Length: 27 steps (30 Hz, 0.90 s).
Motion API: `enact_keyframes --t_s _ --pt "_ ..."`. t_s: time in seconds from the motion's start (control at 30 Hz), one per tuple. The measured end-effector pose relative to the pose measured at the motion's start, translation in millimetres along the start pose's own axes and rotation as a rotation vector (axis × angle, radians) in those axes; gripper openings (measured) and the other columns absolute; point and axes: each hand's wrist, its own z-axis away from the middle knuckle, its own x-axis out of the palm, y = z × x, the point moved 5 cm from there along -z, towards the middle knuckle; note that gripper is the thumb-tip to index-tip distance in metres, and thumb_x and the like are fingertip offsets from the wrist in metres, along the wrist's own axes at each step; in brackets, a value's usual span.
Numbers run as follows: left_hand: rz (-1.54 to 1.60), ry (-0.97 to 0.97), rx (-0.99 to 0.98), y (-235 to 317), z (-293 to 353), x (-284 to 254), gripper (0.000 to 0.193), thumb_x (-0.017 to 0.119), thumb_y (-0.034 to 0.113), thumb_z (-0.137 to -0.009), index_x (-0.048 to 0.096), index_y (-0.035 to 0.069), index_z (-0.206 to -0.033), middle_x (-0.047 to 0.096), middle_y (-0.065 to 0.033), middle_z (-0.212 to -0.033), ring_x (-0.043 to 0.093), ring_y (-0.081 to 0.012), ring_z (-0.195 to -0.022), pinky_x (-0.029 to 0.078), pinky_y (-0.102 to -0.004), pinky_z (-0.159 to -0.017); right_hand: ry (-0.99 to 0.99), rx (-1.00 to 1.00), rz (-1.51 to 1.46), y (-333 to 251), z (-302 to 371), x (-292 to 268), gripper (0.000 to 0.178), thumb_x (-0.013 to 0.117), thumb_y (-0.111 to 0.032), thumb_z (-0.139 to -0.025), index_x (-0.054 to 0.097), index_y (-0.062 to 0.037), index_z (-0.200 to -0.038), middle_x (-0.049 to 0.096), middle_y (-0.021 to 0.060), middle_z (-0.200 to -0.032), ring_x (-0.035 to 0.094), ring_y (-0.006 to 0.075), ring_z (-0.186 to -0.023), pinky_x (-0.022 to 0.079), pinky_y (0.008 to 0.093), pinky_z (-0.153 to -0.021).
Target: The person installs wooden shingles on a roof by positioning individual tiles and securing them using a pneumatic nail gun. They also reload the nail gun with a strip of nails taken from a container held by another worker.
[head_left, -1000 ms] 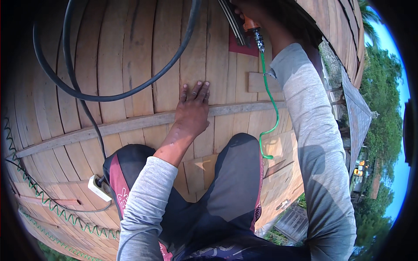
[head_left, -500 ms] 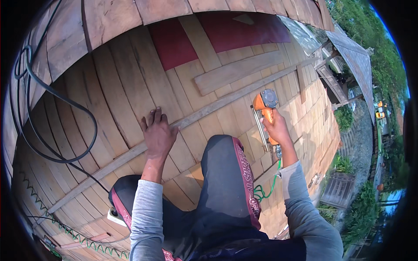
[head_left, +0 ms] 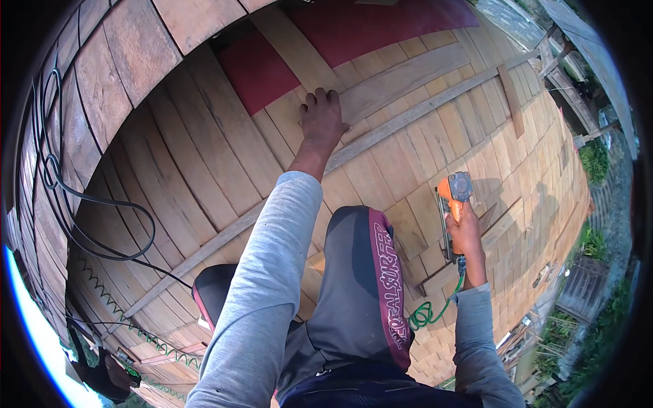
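Note:
My right hand is wrapped round the grip of an orange pneumatic nail gun with a dark head and a long magazine. The nail gun is held over the wooden shingles, right of my bent knee. A green air hose runs from the base of its handle. Farther up, my left hand lies with fingers apart on the shingles, at the left end of a loose wide board. Just beyond its fingers is the dark red sheet under the shingles. I cannot tell whether the hand touches the board.
A long wooden batten crosses the shingled slope diagonally. Black cable lies in loops at the left, with a coiled green hose below it. A person is partly visible at the lower left. Greenery and a drop lie beyond the right edge.
My left hand has moved up and right, from below the batten's line to the loose board's end. My right hand has shifted a little right and down in the view, still holding the nail gun.

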Motion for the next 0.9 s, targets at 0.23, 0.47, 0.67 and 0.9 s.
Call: enact_keyframes --t_s 0.23,0.47,0.67,0.9 --pt "0.287 0.084 -0.059 -19 13 -17 0.036 0.078 0.034 -0.088 0.067 0.006 -0.107 0.064 -0.0164 -0.112 0.068 -0.0361 -0.100 0.055 -0.0486 -0.082 -0.064 0.111 -0.030 -12 4 6 0.045 0.072 -0.010 -0.090 0.050 0.0008 -0.128 0.067 0.0284 -0.108 0.067 0.0476 -0.103 0.054 0.0527 -0.084" --pt "0.605 0.360 -0.236 -106 72 -9 0.028 0.073 0.024 -0.095 0.061 -0.001 -0.090 0.061 -0.0151 -0.082 0.057 -0.0286 -0.071 0.048 -0.0427 -0.070 -0.039 0.082 -0.066 0 0 4 0.050 0.071 -0.012 -0.092 0.047 -0.0002 -0.134 0.068 0.0282 -0.109 0.068 0.0466 -0.101 0.054 0.0536 -0.085" --pt "0.798 0.571 -0.443 -130 83 2 0.032 0.068 0.024 -0.099 0.059 -0.005 -0.089 0.060 -0.0159 -0.075 0.057 -0.0265 -0.069 0.049 -0.0409 -0.071 0.000 0.061 -0.039 13 2 7 0.051 0.071 -0.011 -0.091 0.047 -0.0005 -0.136 0.068 0.0279 -0.111 0.067 0.0472 -0.103 0.054 0.0536 -0.087" --pt "0.656 0.624 -0.677 -144 72 16 0.028 0.070 0.016 -0.096 0.059 -0.007 -0.108 0.066 -0.0209 -0.092 0.065 -0.0349 -0.081 0.053 -0.0434 -0.079 -0.032 0.068 -0.090 -3 6 6 0.050 0.068 -0.007 -0.093 0.047 -0.0009 -0.137 0.069 0.0280 -0.109 0.073 0.0415 -0.087 0.057 0.0494 -0.075"
